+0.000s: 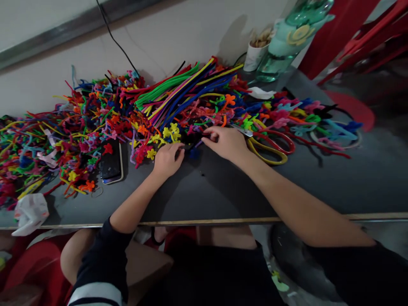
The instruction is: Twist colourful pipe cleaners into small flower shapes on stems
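Note:
My left hand (pixel 168 160) rests at the front of the pile, thumb and fingers pinched at one end of a dark strip that looks like a black pipe cleaner (pixel 190 147). Across a small gap, my right hand (pixel 225 142) has its fingers curled; what sits between them is hidden. A purple pipe cleaner tip (pixel 199 144) shows beside its thumb. Yellow pipe cleaner flowers (pixel 170 132) lie just behind my left hand. Scissors (pixel 270 148) with red and yellow handles lie against the right side of my right hand. A blue flower (pixel 194 153) is between the hands.
A long pile of coloured pipe cleaner pieces (pixel 86 114) runs along the wall, with a bundle of straight stems (pixel 178 95) on top. A phone (pixel 111 163) lies left. At the back stand a white cup (pixel 253 57) and a green bottle (pixel 277 55). Crumpled tissue (pixel 32 210) sits front left.

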`<move>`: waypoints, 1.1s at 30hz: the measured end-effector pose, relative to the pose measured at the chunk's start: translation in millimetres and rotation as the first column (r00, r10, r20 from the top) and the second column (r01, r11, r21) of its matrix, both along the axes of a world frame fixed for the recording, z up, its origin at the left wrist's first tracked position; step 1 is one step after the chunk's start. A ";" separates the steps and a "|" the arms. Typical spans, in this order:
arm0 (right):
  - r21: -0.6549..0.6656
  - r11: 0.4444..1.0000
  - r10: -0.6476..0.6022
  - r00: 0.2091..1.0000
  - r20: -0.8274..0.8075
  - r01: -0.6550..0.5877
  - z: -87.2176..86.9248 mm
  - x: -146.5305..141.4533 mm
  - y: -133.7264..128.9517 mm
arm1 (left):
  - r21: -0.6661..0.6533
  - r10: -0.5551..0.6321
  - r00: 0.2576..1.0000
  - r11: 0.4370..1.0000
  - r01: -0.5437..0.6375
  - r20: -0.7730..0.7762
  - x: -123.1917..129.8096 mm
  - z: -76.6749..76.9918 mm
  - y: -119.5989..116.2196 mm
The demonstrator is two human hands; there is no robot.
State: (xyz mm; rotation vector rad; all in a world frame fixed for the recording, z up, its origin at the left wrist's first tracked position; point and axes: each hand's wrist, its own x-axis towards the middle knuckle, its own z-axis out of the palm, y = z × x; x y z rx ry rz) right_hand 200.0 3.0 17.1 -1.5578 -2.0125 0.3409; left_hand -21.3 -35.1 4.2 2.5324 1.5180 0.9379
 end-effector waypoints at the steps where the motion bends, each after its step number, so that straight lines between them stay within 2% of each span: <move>1: 0.006 1.000 0.003 1.000 0.023 -0.003 -2.8 -3.0 -1.2 | -0.003 0.022 1.000 1.000 -0.022 0.002 2.7 -0.9 0.3; 4: 0.038 0.999 0.018 0.998 0.061 -0.020 -10.2 -11.2 -6.7 | 0.016 0.050 0.998 0.999 -0.049 -0.048 12.6 0.4 2.6; 8: 0.109 0.992 0.059 0.994 0.091 -0.069 -16.6 -17.8 -16.2 | 0.052 0.002 0.987 0.999 0.006 -0.158 24.1 8.5 10.9; 10: 0.166 0.982 0.080 0.995 0.066 -0.090 -17.5 -19.3 -21.3 | 0.031 -0.004 0.991 0.999 0.008 -0.136 26.1 11.6 14.4; 14: 0.345 0.929 0.136 0.990 0.023 -0.135 -16.3 -18.7 -27.8 | -0.158 0.119 0.993 0.981 -0.114 0.024 23.9 10.8 12.3; 17: 0.409 0.899 0.172 0.985 -0.008 -0.154 -16.0 -16.8 -27.1 | -0.274 0.080 0.992 0.960 -0.051 0.096 21.9 7.1 7.3; 20: 0.352 0.908 0.291 0.946 -0.140 -0.227 -16.2 -14.6 -23.3 | -0.262 -0.005 0.987 0.964 0.048 0.160 20.2 2.6 6.9; 22: 0.279 0.917 0.354 0.902 -0.247 -0.283 -15.9 -12.7 -20.8 | -0.226 -0.005 0.973 0.972 0.059 0.232 18.0 -0.6 9.7; 25: 0.160 0.940 0.340 0.874 -0.349 -0.301 -14.8 -10.6 -18.4 | -0.177 0.050 0.938 0.984 0.012 0.343 13.3 -3.6 15.1; 28: 0.069 0.949 0.310 0.875 -0.372 -0.307 -14.7 -11.9 -16.6 | -0.133 0.019 0.919 0.990 0.037 0.395 9.9 -2.7 17.5; 33: 0.076 0.959 0.281 0.906 -0.316 -0.272 -17.4 -17.7 -14.0 | -0.076 -0.062 0.913 0.992 0.100 0.404 11.3 2.4 12.8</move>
